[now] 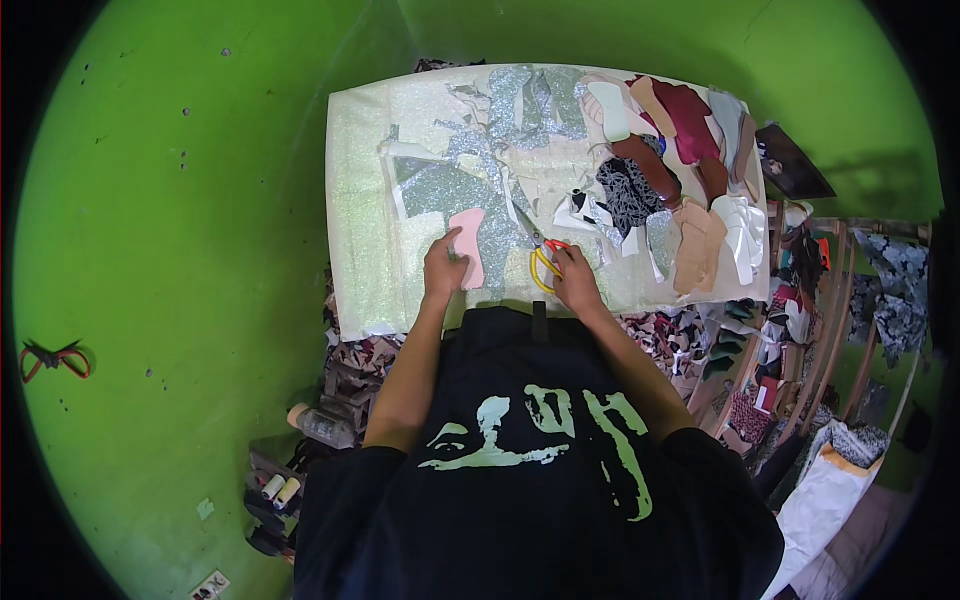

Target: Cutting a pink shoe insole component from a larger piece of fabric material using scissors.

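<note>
My left hand [446, 266] grips the left edge of a pink sole-shaped piece [469, 236], which lies over pale glittery material. In my right hand [578, 284] is a pair of scissors [537, 268] with yellow and red handles. The blades are slightly apart and point away from me, up and to the left. They are to the right of the pink piece, not touching it. Beneath both hands spreads a whitish, shimmering sheet [365, 215] on the table. Grey-silver glitter material [450, 185] with cut-out gaps lies on it just beyond the pink piece.
Tan [700, 245], burgundy [685, 115] and brown [645, 165] cut pieces crowd the table's right side, near a black-and-white patterned scrap [630, 195]. Scraps [665, 345] heap below the table's near edge. A slatted rack [820, 330] holds fabric at right. Other scissors [55, 360] hang on the green wall.
</note>
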`<state>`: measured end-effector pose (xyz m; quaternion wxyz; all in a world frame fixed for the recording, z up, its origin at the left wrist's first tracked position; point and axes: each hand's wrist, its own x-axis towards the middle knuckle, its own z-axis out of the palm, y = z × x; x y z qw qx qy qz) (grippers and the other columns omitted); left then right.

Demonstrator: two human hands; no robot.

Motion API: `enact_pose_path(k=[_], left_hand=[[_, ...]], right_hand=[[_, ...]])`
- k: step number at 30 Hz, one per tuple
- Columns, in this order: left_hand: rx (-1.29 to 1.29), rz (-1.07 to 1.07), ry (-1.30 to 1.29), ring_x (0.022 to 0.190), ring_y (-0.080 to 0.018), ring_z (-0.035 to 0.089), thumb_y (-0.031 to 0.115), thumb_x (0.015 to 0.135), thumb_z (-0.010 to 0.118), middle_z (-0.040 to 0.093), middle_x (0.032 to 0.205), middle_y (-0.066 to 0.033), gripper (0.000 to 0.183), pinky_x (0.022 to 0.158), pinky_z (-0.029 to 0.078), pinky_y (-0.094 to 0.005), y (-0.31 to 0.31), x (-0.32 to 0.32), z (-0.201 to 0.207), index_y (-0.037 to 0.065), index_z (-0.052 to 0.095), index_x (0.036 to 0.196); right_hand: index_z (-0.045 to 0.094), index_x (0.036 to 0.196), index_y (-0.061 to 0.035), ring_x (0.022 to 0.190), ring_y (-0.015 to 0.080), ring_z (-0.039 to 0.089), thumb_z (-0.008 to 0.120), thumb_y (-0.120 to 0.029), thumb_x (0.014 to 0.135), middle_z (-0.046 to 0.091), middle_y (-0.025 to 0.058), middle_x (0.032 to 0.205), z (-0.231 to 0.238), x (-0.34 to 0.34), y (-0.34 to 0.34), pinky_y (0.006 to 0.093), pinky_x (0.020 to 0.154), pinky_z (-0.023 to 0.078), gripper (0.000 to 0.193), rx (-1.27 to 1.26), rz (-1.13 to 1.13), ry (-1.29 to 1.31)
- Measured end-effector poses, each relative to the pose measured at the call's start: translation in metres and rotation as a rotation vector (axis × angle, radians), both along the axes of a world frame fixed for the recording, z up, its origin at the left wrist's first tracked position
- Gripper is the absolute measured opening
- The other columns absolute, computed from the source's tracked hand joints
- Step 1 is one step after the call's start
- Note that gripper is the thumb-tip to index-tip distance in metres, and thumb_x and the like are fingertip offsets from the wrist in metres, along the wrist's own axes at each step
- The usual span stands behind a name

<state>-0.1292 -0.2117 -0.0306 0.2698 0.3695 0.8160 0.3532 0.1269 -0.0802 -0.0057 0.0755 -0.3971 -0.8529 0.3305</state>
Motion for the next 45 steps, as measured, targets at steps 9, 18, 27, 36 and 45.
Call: enact_pose_path(k=[9, 18, 27, 36, 45], left_hand=[[-0.446, -0.046, 0.096, 0.107, -0.0401, 0.061, 0.026, 0.069, 0.083, 0.057, 0.117, -0.0183, 0.094, 0.091, 0.052, -0.0465, 0.031, 0.013, 0.051, 0.029, 0.036, 0.15], [-0.39, -0.056, 0.105, 0.106, -0.0392, 0.061, 0.026, 0.068, 0.084, 0.054, 0.12, -0.019, 0.097, 0.092, 0.052, -0.0461, 0.021, 0.011, 0.03, 0.034, 0.035, 0.151], [-0.278, -0.081, 0.079, 0.102, -0.0361, 0.063, 0.027, 0.059, 0.089, 0.063, 0.105, -0.0195, 0.1, 0.092, 0.051, -0.0419, 0.021, -0.004, 0.021, 0.025, 0.043, 0.148], [-0.241, -0.097, 0.005, 0.105, -0.0358, 0.064, 0.024, 0.058, 0.091, 0.065, 0.108, -0.0203, 0.099, 0.093, 0.051, -0.0409, 0.02, -0.012, 0.014, 0.022, 0.046, 0.146], [-0.175, -0.071, -0.14, 0.113, -0.032, 0.063, 0.021, 0.058, 0.092, 0.065, 0.122, -0.0201, 0.1, 0.098, 0.05, -0.0377, 0.016, -0.018, 0.003, 0.02, 0.046, 0.146]], right_hand=[[0.049, 0.126, -0.0058, 0.107, 0.0427, 0.057, 0.063, 0.009, 0.068, 0.051, 0.0205, 0.122, 0.006, -0.003, -0.006, 0.0461, 0.093, 0.05, 0.062, -0.054, -0.037, -0.102], [0.053, 0.121, -0.003, 0.106, 0.0399, 0.056, 0.061, 0.01, 0.068, 0.056, 0.0185, 0.112, 0.004, 0.004, -0.013, 0.0435, 0.092, 0.049, 0.055, -0.018, -0.083, -0.005], [0.053, 0.115, -0.0047, 0.105, 0.0413, 0.057, 0.065, 0.007, 0.066, 0.054, 0.0215, 0.116, 0.0, 0.011, -0.013, 0.0448, 0.091, 0.05, 0.052, -0.05, -0.099, -0.003], [0.054, 0.114, -0.0056, 0.104, 0.0405, 0.057, 0.067, 0.006, 0.066, 0.054, 0.0206, 0.113, 0.0, 0.014, -0.017, 0.0434, 0.091, 0.05, 0.051, -0.066, -0.135, 0.003], [0.054, 0.114, -0.0049, 0.104, 0.0403, 0.057, 0.067, 0.006, 0.066, 0.054, 0.0205, 0.112, 0.003, 0.011, -0.018, 0.0436, 0.09, 0.05, 0.051, -0.065, -0.126, -0.004]])
